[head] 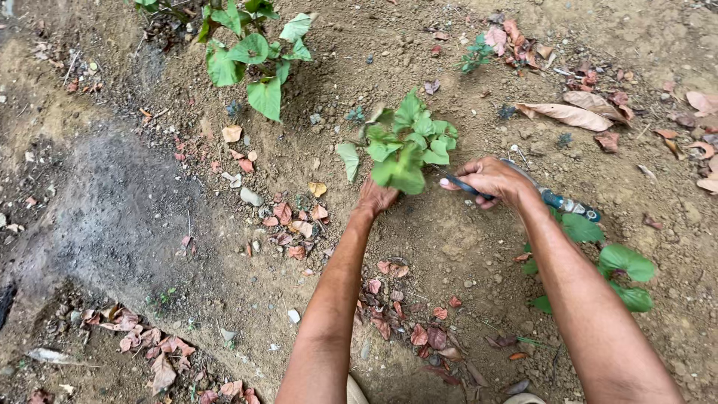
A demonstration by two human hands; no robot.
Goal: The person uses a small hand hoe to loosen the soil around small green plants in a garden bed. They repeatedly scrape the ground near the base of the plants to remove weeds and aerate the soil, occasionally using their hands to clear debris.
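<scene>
Seedling gripped low at its stem, cutter alongside.

Our left hand closes round the base of the small green plant where it meets the soil, mid-scene; our right hand is clenched on a dark-handled cutting tool, its tip hidden under the leaves. We judge the blade could nick the stem or our left fingers, since they sit so close. A larger plant stands far left, dry leaves far right.
</scene>
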